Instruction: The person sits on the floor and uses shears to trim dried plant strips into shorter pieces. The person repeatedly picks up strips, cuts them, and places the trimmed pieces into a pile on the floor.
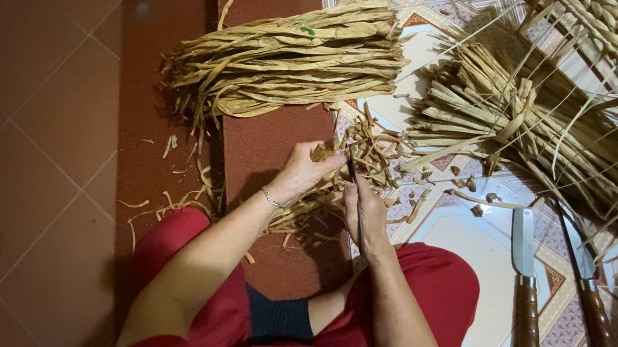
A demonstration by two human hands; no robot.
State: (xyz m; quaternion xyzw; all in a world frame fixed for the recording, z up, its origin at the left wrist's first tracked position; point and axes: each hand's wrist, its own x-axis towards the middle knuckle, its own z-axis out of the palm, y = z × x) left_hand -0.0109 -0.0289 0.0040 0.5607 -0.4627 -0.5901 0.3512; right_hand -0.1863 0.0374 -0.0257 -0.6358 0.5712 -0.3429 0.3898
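Red-clad knees frame both my hands at work on dried reed strips.

Left hand (301,171) grips a clump of dried strips (320,193) over the red step (264,146); right hand (365,213) is clenched around a thin dark blade (356,191) touching that clump. Beyond lie a strip bundle (289,60), a second bundle (497,116), and two wooden-handled knives (526,279) on patterned tiles (469,246).

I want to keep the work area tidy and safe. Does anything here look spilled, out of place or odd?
Yes. Short dry straw-coloured fibre scraps lie scattered over the red-brown floor tiles beside the left hand. Two wooden-handled knives lie loose, blades bare, on the patterned floor mat near the right hand.
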